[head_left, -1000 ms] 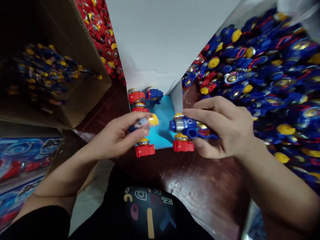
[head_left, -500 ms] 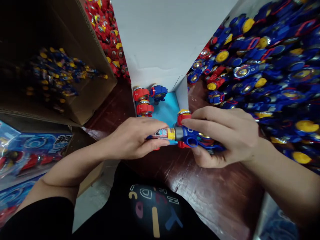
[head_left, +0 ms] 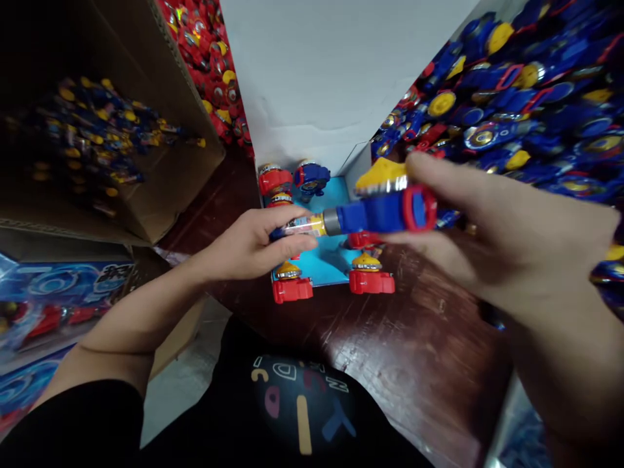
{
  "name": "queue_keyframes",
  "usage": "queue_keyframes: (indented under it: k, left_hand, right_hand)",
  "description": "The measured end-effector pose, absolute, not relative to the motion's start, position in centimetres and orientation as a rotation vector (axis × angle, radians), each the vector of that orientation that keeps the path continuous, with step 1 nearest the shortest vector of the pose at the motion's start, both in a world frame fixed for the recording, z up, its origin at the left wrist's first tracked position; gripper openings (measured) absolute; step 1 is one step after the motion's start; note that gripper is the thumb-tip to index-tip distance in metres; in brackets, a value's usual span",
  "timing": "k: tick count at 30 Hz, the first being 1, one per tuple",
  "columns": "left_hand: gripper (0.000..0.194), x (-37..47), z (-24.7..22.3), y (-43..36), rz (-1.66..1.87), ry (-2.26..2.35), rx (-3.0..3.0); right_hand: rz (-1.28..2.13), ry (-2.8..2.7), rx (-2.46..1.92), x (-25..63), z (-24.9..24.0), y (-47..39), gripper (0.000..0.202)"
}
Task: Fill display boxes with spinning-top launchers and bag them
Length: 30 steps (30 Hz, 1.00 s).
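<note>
Launcher [head_left: 377, 211] front and centre, a blue toy body with a red ring at its right end and a yellow cap on top, and we have it lifted above the dark wooden table [head_left: 414, 364]. Its long axis runs left to right across our view, nearly level, with the silver collar pointing left toward a small yellow-tipped stick [head_left: 305, 225]. Our right hand [head_left: 492, 240] is clamped on the launcher, fingers over the top and thumb beneath, and it sits much closer to the camera than the other. Our left hand [head_left: 253, 244] is closed on the stick, pinching it between thumb and fingers, palm turned inward. The two pieces lie end to end along one line, the stick's yellow tip right at the collar (whether it is touching or just short, we cannot tell). So the hands are near one another yet apart, each gripping its own part. Just below them lies a turquoise tray [head_left: 324, 260] inside a white box [head_left: 312, 84], with red spinning tops [head_left: 292, 286] on its left side and front corners, and a blue top [head_left: 312, 179] at the back. Out to the right spreads a heap of blue launchers [head_left: 526, 97]; to the left a cardboard carton [head_left: 160, 162] holds more sticks, and red tops are piled behind it.
</note>
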State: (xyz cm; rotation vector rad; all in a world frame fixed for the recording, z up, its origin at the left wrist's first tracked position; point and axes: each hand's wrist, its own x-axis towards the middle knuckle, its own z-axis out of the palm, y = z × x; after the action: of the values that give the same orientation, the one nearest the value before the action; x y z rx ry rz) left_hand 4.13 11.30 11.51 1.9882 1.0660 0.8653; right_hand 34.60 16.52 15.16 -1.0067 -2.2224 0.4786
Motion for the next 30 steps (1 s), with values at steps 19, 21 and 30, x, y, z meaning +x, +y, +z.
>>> queue_keyframes:
  k: [19, 21, 30]
  left_hand:
    - [0.057, 3.1, 7.2, 17.5, 0.661, 1.422, 2.404]
    - [0.056, 3.5, 7.0, 17.3, 0.678, 1.441, 2.405]
    - [0.081, -1.7, 7.6, 16.3, 1.082, 1.968, 2.205]
  right_hand:
    - [-0.34, -2.815, -0.583, 32.8, 13.3, 19.0, 0.036]
    - [-0.356, -2.879, -0.437, 32.3, 13.8, 19.0, 0.037]
    - [-0.172, -2.852, -0.512, 30.6, 10.8, 22.1, 0.057]
